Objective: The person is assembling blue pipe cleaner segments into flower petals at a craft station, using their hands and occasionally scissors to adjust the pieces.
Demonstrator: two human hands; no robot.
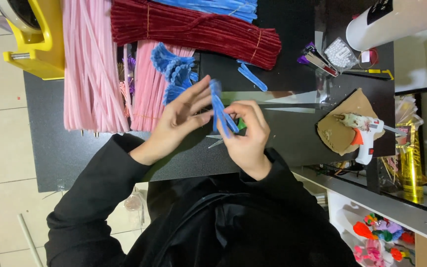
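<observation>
Over a black table (65, 148), my right hand (247, 133) pinches a folded blue pipe cleaner (218, 106) that stands up between both hands. My left hand (181, 116) has its fingers spread and its fingertips press against the blue piece from the left. A bit of green shows behind my right fingers. Just left of the hands lies a heap of bent blue pipe cleaner pieces (174, 71), and one loose folded blue piece (252, 77) lies to the upper right. Scissors (215, 140) lie partly hidden under my hands.
Bundles of pink (92, 64), dark red (198, 29) and blue (218, 7) pipe cleaners lie along the far side. A white glue gun (366, 133) rests on cardboard (344, 126) at right. A yellow bin (30, 39) stands at the upper left, a white roll (396, 20) at the upper right.
</observation>
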